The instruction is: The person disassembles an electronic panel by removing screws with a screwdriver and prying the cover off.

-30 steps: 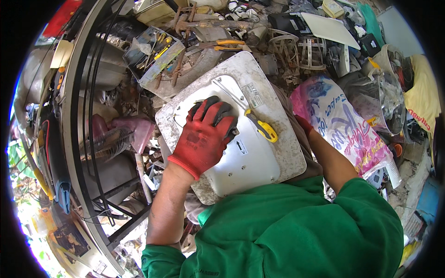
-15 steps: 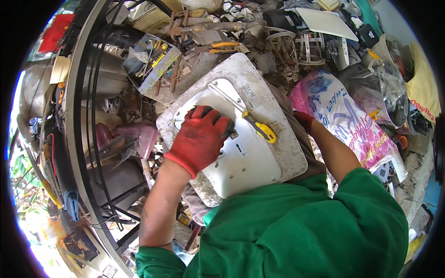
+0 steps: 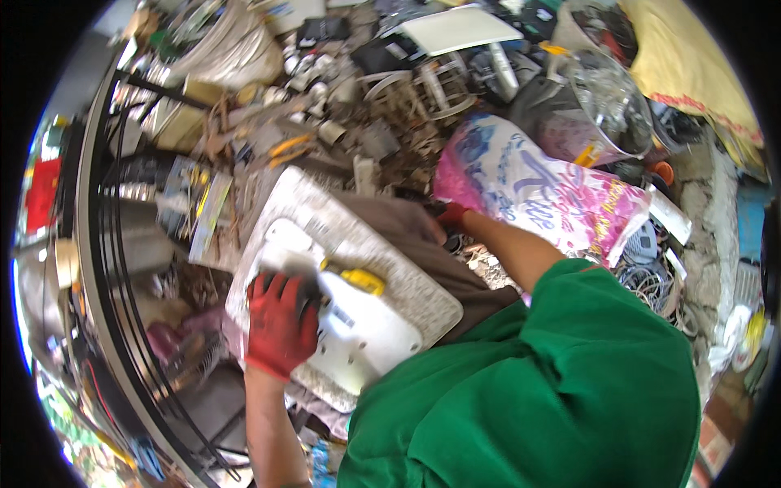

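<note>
Two hands: left hand (image 3: pixel 282 324) curled on panel (image 3: pixel 373 337), grip unclear; right hand (image 3: pixel 452 215) by sack (image 3: pixel 529 183), grip hidden.
Panel: across lap (image 3: pixel 399 236), bearing screwdriver (image 3: pixel 364 281).
Edges: frame (image 3: pixel 89 195) left, sack right.
Floor (image 3: pixel 412 145): crowded with scrap (image 3: pixel 313 75).

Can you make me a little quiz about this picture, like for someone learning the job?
1. What lies on the flat speckled panel?
A) a blue cup
B) a yellow-handled tool
C) a green brush
2. True or false: both hands are over the panel.
3. Fill in: the person's shirt is ____.

Key:
1. B.
2. False: only the left hand is over it; the right hand is off to the side, by the pink and white sack.
3. Green.
</note>
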A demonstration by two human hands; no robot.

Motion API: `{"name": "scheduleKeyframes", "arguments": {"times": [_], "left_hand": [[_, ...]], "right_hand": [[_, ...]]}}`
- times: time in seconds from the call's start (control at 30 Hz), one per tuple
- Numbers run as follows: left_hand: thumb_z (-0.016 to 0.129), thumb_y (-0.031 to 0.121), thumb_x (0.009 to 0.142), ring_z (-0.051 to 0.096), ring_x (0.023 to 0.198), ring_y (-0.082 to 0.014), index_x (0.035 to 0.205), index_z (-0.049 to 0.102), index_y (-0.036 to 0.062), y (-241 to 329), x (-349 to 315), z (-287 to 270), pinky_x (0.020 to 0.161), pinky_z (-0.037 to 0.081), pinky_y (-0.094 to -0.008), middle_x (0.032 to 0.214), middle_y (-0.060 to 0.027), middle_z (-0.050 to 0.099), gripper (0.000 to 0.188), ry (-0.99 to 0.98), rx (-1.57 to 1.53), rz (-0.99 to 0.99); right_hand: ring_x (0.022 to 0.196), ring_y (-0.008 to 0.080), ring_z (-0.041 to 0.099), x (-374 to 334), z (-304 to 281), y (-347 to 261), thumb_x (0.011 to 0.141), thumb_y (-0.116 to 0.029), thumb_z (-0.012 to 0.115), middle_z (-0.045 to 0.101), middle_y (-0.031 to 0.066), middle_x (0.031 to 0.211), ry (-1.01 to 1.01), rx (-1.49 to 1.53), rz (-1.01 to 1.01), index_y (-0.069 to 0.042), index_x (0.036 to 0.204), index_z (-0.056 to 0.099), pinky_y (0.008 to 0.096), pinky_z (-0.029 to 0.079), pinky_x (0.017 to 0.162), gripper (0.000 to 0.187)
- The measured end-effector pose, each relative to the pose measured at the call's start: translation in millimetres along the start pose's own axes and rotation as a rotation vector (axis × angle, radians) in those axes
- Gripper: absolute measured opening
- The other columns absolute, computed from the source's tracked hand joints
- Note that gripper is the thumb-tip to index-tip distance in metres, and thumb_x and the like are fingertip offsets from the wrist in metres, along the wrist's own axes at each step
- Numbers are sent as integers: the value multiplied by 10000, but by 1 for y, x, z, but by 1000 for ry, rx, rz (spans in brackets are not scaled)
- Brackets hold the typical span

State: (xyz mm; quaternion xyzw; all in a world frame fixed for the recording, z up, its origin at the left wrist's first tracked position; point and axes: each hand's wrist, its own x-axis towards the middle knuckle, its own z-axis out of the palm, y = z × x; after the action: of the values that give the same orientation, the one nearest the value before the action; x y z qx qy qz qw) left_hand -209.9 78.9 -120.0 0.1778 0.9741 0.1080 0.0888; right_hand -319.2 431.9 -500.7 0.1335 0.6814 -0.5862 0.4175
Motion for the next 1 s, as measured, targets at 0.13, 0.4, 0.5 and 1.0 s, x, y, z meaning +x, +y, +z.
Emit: {"name": "scheduleKeyframes", "arguments": {"times": [0.13,0.4,0.5,1.0], "left_hand": [[602,121,881,525,1101,-455,1114,610,19,-5,-19,36,1052,362,-574,1123,-209,589,254,277,-67,87],[559,133,920,543,1068,-402,1118,614,29,8,-14,48,1055,356,-564,1074,-170,611,230,398,-83,40],[552,124,932,553,1055,-401,1124,620,27,15,-8,44,1055,374,-571,1070,-161,625,225,409,-35,54],[627,38,808,575,1034,-446,1093,654,33,10,-12,44,977,449,-537,1059,-202,631,286,445,-274,27]], "right_hand": [[1064,240,681,-22,3,-11,770,-126,792,722,113,1199,-9,2,-21,-53,1361,623,419,558,920,618],[1256,371,608,-52,11,22,756,-244,816,595,226,1376,200,-706,-239,-84,1483,453,476,532,1011,827],[1250,438,600,-64,39,14,717,-343,873,596,240,1308,352,-884,-168,-78,1420,500,521,515,1024,839],[1141,453,652,-71,30,10,819,-358,748,658,239,1242,212,-872,-176,-96,1282,599,514,529,978,552]]}}
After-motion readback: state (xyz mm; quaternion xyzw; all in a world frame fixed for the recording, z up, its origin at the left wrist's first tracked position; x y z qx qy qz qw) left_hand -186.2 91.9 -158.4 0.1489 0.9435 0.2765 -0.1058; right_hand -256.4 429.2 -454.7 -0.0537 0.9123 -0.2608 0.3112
